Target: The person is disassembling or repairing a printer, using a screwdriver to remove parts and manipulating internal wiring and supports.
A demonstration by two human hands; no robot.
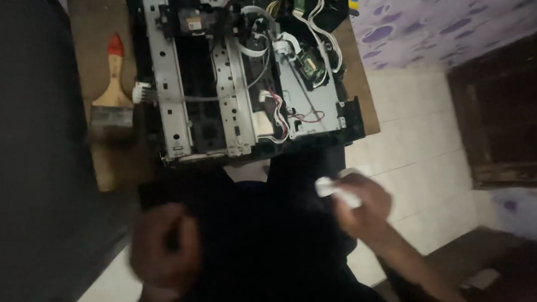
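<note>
Head view: right hand (360,206) has its fingers closed around a small white plastic piece (336,190), below the opened grey metal printer chassis (241,73) on the brown wooden worktop (94,32). Left hand (164,249) is blurred, grip unclear. Steadier hands would help.

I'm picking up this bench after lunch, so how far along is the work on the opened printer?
Done: the open printer chassis has its cover off, with metal rails, white cables and circuit boards bare. In hand: the right hand holds a small white piece; the left hand is blurred, contents unclear. Left: the chassis is uncovered, and the red-tipped wooden paintbrush lies untouched beside it.
</note>
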